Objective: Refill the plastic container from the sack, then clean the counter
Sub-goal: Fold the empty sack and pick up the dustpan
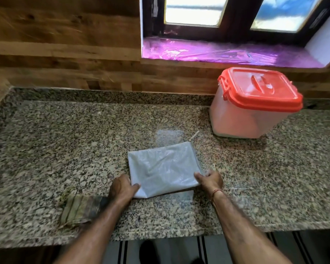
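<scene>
Sack [163, 168], white and folded flat, lies on the speckled bench [65, 140] right in front of me; my left hand [122, 187] pinches its near left corner, thumb on top; my right hand [210, 181] grips its near right corner the same way. The plastic container [242, 115] stands at the back right by the wall, red lid [261, 88] on, well apart from the sack; a pale scatter [169, 136] lies just beyond the sack's far edge, too blurred to name; a drab cloth [80, 208] lies beside my left forearm, near the bench's front edge.
</scene>
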`<state>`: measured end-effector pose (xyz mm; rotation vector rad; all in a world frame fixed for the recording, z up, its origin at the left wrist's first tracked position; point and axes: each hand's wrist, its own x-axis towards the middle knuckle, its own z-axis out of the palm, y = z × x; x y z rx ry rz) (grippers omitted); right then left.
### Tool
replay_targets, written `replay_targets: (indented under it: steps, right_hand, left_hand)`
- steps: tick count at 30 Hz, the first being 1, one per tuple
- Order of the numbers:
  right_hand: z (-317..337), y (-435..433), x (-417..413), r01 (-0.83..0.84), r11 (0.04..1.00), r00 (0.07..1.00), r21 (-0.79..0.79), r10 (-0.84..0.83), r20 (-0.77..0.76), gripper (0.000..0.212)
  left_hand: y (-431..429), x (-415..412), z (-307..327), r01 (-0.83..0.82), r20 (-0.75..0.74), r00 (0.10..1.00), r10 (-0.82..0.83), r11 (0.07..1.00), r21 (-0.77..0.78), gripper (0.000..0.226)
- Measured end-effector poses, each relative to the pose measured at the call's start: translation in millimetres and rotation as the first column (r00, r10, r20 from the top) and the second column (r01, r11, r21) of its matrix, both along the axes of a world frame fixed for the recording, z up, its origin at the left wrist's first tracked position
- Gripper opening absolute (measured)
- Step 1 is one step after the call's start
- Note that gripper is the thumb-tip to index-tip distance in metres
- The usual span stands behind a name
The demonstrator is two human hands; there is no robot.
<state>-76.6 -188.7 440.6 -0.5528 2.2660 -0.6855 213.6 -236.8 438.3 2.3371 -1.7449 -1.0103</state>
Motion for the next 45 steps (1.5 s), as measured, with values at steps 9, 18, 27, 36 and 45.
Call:
replay_targets:
  steps: [9,18,27,36,45]
  right_hand:
    - [-11,14,37,0.466,0.856,0.705,-0.222,-0.208,0.678,0.039]
    - [-3,-3,67,0.322,0.935,0.733,-0.150,-0.146,0.665,0.026]
    - [25,-3,18,0.052,0.953,0.661,-0.298,0.191,0.726,0.049]
    - [43,-3,3,0.001,0.945,0.516,-0.326,0.279,0.810,0.047]
    - [37,-9,4,0.008,0.983,0.605,-0.184,0.142,0.784,0.043]
  left_hand:
    - [-15,-10,-1,0.503,0.138,0.862,-0.489,0.859,-0.095,0.087]
    - [-36,-25,10,0.466,0.252,0.878,-0.408,0.849,-0.249,0.067]
    - [-79,-15,24,0.353,-0.632,0.769,-0.096,0.888,0.294,0.065]
    - [-69,-17,34,0.318,-0.802,0.538,0.261,0.818,0.479,0.042]
    - [-58,-15,28,0.191,-0.754,0.564,0.338,0.835,0.517,0.033]
